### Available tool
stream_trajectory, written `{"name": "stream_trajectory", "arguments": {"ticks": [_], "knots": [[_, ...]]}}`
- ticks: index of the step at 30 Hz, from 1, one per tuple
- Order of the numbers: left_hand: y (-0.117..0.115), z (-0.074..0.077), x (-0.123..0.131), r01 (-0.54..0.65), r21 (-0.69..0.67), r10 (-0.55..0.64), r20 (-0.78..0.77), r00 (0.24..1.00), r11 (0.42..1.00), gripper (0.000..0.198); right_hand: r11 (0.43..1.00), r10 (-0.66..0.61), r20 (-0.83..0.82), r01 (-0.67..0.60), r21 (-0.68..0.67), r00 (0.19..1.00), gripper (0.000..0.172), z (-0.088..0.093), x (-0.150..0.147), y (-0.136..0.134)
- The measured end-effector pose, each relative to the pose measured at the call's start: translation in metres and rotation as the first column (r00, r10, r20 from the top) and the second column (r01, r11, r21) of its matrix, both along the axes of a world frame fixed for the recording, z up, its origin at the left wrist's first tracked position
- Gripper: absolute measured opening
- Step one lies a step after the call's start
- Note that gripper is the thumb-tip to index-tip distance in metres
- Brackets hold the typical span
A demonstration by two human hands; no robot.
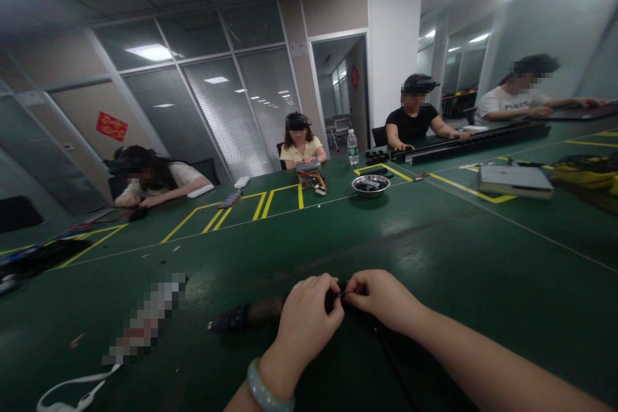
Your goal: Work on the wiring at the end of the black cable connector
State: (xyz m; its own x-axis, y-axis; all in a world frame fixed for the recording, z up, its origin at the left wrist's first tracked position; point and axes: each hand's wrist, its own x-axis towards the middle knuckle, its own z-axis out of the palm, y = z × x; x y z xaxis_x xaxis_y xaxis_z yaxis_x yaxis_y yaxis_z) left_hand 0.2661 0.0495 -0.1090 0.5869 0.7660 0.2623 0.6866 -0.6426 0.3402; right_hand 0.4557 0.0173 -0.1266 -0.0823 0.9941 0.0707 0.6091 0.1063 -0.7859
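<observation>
- Left hand (309,318) and right hand (379,299): fingertips pressed together, pinching a small black part (334,299).
- Black part: on the green desk (434,251), well nearer than the metal bowl (371,185).

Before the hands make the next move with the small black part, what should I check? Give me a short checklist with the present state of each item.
1. Left hand on the small black part: ok, fingers pinch it.
2. Right hand on the same part: ok.
3. Part's shape and alignment: cannot tell, fingers hide it.
4. Dark cylindrical tool beside the left hand: ok, lying on the green table.
5. Black cable under the right wrist: cannot tell whether attached.
</observation>
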Motion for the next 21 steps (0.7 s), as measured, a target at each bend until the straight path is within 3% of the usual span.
{"name": "stream_trajectory", "arguments": {"ticks": [11, 21], "knots": [[-0.0007, 0.0031, -0.0007, 0.017, -0.01, -0.017, 0.011, 1.0, 1.0, 0.01, 1.0, -0.003, 0.003, 0.003, -0.008, 1.0, 0.012, -0.0011, 0.0007, 0.0014], [0.0014, -0.0052, -0.0017, 0.027, 0.025, -0.029, 0.073, 0.997, 0.999, 0.017, 1.0, -0.001, -0.008, 0.001, -0.01, 1.0, 0.011, -0.0008, -0.0006, 0.0012]]}}
